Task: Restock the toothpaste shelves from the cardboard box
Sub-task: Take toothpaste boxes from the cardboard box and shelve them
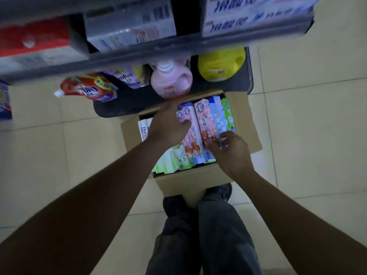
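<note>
Reaching down, both hands are in the cardboard box (188, 181), which sits open on the floor (297, 135), just near the bottom shelf (111, 108). The toothpaste is all in there, not on the shelves yet.

The box is packed full. Pink cartons (193, 132) lie in the middle, with a blue carton (217, 116) to their right. Green cartons (172, 161) lie near and left, and white cartons (143, 128) are at the far left. They lie side by side, so I think each can slide out by its end.

The left hand (166, 126) lies over the far part of the pink cartons with its thumb on one. Its fingers dip out of sight, so I cannot tell if they grip. The right hand (230, 153) has bent fingers on the near ends of a pink carton and the blue one. It looks like picking, but I cannot tell if it holds one.

On the bottom shelf stand a pink bottle (170, 82), a yellow jug (220, 66) and a red pouch (89, 88). Higher shelves hold blurry boxes.
</note>
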{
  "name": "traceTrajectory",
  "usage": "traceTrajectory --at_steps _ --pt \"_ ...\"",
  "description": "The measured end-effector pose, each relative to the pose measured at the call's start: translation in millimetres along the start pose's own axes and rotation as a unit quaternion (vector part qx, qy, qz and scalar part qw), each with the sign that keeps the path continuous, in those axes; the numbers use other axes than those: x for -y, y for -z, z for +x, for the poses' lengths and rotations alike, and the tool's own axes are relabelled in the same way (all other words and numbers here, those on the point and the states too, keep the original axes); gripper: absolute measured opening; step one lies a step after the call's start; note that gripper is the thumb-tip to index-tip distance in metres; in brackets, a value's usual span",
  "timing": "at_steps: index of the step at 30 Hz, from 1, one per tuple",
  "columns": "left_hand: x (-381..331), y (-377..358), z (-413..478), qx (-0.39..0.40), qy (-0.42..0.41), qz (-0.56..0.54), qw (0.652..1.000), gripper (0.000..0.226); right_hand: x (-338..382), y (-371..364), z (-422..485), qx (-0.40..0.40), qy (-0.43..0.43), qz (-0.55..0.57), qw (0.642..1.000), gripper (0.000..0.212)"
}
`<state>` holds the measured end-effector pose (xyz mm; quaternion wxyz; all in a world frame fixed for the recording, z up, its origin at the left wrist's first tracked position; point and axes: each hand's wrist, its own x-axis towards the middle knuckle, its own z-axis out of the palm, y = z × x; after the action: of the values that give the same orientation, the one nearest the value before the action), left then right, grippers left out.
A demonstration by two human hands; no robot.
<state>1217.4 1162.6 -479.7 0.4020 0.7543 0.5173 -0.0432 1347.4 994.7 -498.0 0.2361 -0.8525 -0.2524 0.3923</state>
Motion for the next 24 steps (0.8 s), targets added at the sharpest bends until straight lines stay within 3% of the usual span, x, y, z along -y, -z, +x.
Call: traceTrajectory --at_steps 4,7,12,14,17,21,24 --pt "6 -19 26 0.038 -0.021 0.044 0.998 0.074 -14 -25 6 -0.083 0.045 -0.085 0.992 0.043" --pt "3 -23 36 0.018 -0.055 0.052 0.997 0.064 -14 -31 2 -0.132 0.075 -0.114 0.982 0.037" --pt "1 -20 42 0.003 0.005 0.039 0.999 0.056 4 -20 0 -0.13 0.044 0.016 0.99 0.017" --pt "1 -17 40 -0.043 0.054 -0.044 0.997 0.044 16 -7 -5 -0.129 0.005 0.101 0.987 0.019" --pt "-6 -1 31 -0.079 0.07 -0.24 0.965 0.048 41 25 -20 -0.131 -0.011 0.202 0.971 0.016" --pt "-33 41 10 -0.098 0.016 -0.375 0.922 0.041 81 88 -49 -0.129 0.051 0.338 0.931 0.015" --pt "-70 84 -12 -0.098 -0.049 -0.427 0.897 0.039 112 137 -60 -0.145 0.118 0.382 0.905 0.027"
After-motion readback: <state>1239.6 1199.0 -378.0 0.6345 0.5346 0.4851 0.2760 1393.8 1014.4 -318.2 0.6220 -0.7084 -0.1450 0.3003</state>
